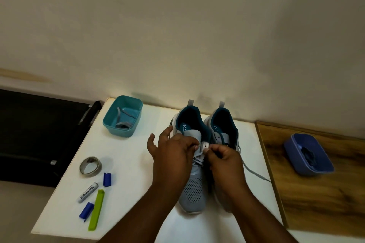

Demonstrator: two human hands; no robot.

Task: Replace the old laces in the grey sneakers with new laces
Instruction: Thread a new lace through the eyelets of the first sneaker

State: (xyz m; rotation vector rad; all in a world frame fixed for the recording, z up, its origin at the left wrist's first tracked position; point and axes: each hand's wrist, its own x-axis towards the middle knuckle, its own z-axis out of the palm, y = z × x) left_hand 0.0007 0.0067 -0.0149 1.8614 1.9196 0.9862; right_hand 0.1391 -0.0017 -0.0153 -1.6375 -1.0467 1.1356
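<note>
In the head view, the pair of grey sneakers is seen standing side by side on the white table [138, 163], toes toward the person, heels toward the wall. The left-hand sneaker [194, 189] is taken here as the landmark. Its long axis runs from the perforated toe, nearest the person, up to the teal-lined collar.

Both hands are placed over its upper eyelets. The left hand [173, 156] is laid across the lacing from the left of the sneaker, thumb and forefinger pinched on something small at the top eyelet, the remaining fingers spread loosely. The right hand [223, 161] is curled just right of the tongue and a pinch is made on the grey lace [199, 161] directly opposite. Whether old or new lace is held cannot be told. The two pinches sit almost touching, so the lace lies between the fingertips, equally near both hands.

A loose lace end [254, 171] trails right of the pair. A teal tub [123, 116] holding grey laces is seen beyond and left of the sneaker; a blue tub [308, 154] with dark contents stands well right of it.
</note>
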